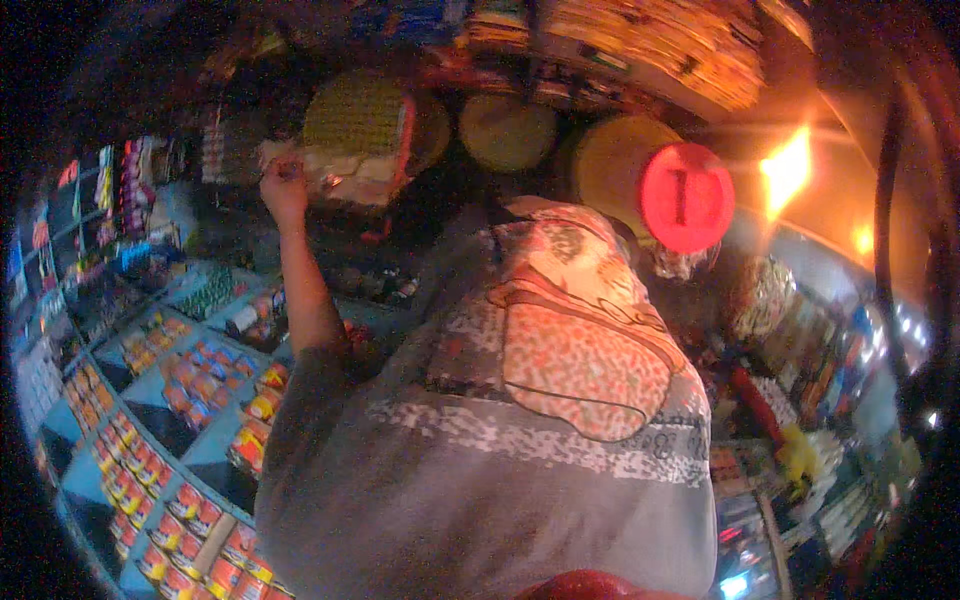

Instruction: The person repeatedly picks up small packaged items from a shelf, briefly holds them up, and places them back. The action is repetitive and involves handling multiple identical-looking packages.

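Note:
My left forearm reaches forward from the sleeve of a grey printed shirt (480,510). At its end my left hand (284,180) has its fingers curled in. The hand is beside the left edge of a pale package (350,180) with a red strip along its right side, and blur hides whether they touch. What the fingers hold, if anything, I cannot make out. Behind the package shows a round, yellowish disc-like top (355,112). My right hand is not in view.
Blue shelves (225,325) with rows of tins (180,520) curve along the left. Other round yellowish tops (507,130) stand ahead. A red round lid (687,197) is at right, near a bright light (787,172). Stacked goods (660,45) fill the far side.

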The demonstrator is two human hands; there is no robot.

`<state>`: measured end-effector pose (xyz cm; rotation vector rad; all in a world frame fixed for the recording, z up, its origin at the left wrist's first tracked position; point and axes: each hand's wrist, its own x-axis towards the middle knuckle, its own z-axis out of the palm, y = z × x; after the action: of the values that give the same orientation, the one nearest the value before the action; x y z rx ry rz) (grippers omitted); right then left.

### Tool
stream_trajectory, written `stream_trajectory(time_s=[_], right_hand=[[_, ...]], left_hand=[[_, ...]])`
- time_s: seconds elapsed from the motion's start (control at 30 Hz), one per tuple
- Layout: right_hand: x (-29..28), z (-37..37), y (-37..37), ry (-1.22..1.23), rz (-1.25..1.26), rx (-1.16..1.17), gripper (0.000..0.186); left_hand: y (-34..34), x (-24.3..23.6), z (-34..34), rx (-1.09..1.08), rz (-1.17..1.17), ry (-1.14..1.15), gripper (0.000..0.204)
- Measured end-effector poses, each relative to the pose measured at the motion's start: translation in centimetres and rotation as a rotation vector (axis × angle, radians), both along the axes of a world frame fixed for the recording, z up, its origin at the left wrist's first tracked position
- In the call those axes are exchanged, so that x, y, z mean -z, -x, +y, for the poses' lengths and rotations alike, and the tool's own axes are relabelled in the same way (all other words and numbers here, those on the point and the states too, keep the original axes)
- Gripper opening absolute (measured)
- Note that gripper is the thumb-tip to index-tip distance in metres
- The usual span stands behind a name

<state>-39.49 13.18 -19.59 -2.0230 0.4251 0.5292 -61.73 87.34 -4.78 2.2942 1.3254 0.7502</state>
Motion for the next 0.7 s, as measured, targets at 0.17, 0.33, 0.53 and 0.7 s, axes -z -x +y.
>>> stream_trajectory(time_s=[0.17, 0.33, 0.53, 0.7], right_hand=[[-1.1, 2.0, -2.1, -0.052, 0.085, -0.120, 0.022], [-2.5, 2.4, -4.9, -0.283, 0.157, -0.207, 0.022], [-8.6, 8.8, -4.3, 0.166, 0.060, -0.601, 0.025], [-23.4, 22.9, -3.4, 0.304, 0.352, -0.835, 0.028]], left_hand=[[6.3, 5.4, 5.4, 0.141, 0.141, 0.228, 0.032], [0.7, 6.7, 3.2, 0.311, 0.869, 0.122, 0.059], [-0.2, 11.3, 4.6, 0.338, 1.186, 0.424, 0.055], [0.5, 6.3, 3.7, 0.563, 1.252, 0.175, 0.048]])
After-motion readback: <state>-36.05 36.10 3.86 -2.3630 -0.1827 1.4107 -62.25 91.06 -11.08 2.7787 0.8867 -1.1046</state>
